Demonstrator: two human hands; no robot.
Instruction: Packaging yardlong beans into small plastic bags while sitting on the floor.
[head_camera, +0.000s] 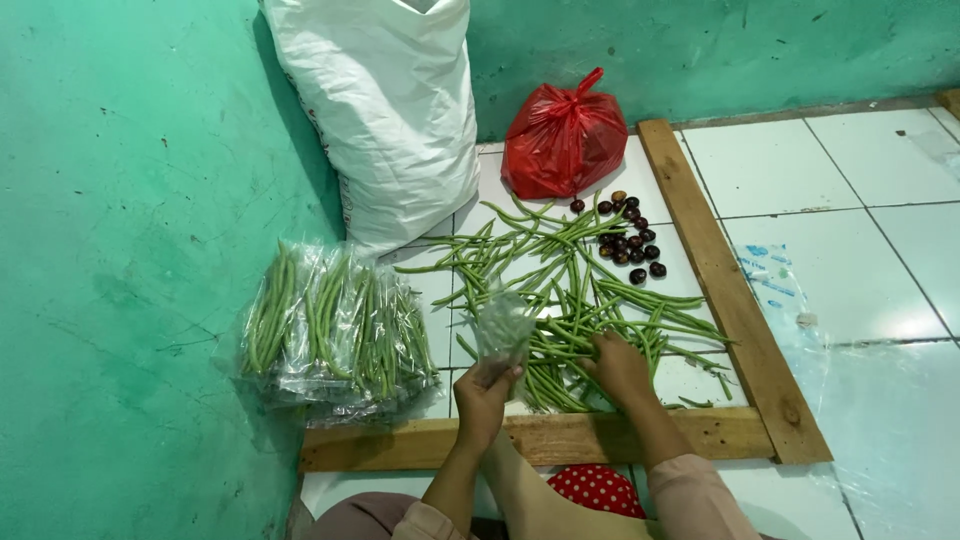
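Left hand: pinched shut on a clear plastic bag, held upright over the near edge of the beans.
Right hand: fingers closed around loose green beans spread on the tiled floor.
Left: bagged beans stacked by the wall.
Far: red bag, dark round fruits, white sack.

Bare tile right of my right hand lies open; packed bean bags and the wooden frame hem me in.
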